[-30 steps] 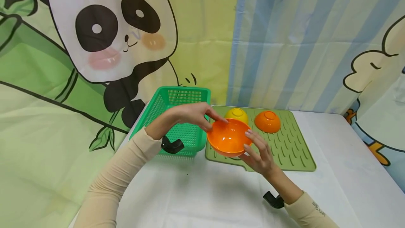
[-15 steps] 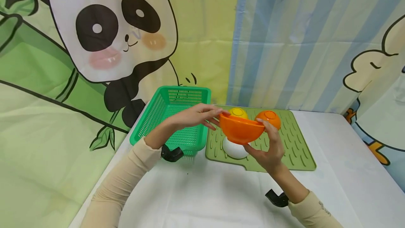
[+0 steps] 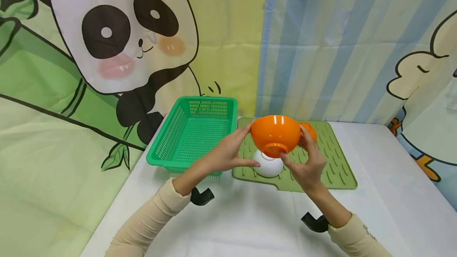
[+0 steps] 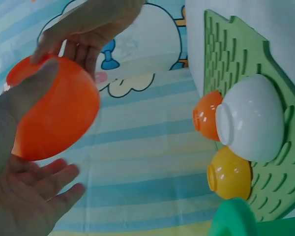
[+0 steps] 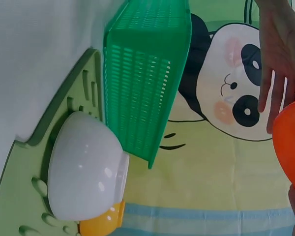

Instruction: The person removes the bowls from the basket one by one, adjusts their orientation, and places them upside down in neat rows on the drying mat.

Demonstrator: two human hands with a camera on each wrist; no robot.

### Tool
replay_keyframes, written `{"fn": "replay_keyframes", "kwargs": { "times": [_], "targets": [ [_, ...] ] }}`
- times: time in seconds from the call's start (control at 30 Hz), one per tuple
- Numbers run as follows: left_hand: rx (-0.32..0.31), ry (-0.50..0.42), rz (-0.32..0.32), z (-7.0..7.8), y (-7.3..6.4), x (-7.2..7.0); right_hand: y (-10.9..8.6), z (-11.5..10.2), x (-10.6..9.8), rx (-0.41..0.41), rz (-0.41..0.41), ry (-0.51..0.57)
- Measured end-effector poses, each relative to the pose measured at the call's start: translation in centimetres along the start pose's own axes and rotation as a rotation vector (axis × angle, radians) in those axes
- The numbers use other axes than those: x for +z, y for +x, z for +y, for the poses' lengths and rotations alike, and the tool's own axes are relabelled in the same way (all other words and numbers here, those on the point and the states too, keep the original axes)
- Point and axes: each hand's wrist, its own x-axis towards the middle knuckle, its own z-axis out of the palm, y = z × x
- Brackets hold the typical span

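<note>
An orange bowl [image 3: 275,131] is held up over the drying mat, tilted with its foot toward the head camera. My right hand [image 3: 310,166] grips it from the right, thumb by the foot and fingers at the side. On the other side my left hand [image 3: 226,153] has its fingertips right at the bowl's rim, its thumb spread away below; its fingers look straight in the right wrist view. Upside down on the mat lie a white bowl [image 3: 267,166], a smaller orange bowl [image 3: 310,131] and a yellow bowl [image 4: 232,173], which the held bowl hides in the head view.
The green ribbed drying mat [image 3: 337,165] lies on a white-covered table [image 3: 228,225]. A green perforated basket [image 3: 153,160] stands directly left of it. Behind hangs a printed curtain [image 3: 228,43] with a panda. Black camera mounts [image 3: 202,197] stick out below both wrists.
The orange bowl has tipped from its inside facing the camera to its underside facing it, and risen slightly. My left hand has turned from above the rim to beside it, thumb lowered.
</note>
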Motion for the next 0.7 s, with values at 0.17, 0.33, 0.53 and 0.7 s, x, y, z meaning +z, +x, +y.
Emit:
{"fn": "replay_keyframes", "kwargs": {
  "times": [0.17, 0.33, 0.53, 0.7],
  "targets": [
    [0.082, 0.066, 0.071, -0.3, 0.0, 1.6, 0.2, -0.4, -0.5, 0.131, -0.062, 0.082],
    [0.181, 0.107, 0.156, -0.7, 0.2, 2.8, 0.4, -0.8, -1.0, 0.253, -0.097, 0.115],
    [0.188, 0.113, 0.191, -1.2, 0.2, 3.8, -0.1, -0.3, -1.5, 0.4, -0.17, 0.053],
    [0.169, 0.097, 0.188, -1.4, 0.1, 4.5, -1.5, 1.2, -1.8, 0.559, -0.264, -0.015]
  ]
}}
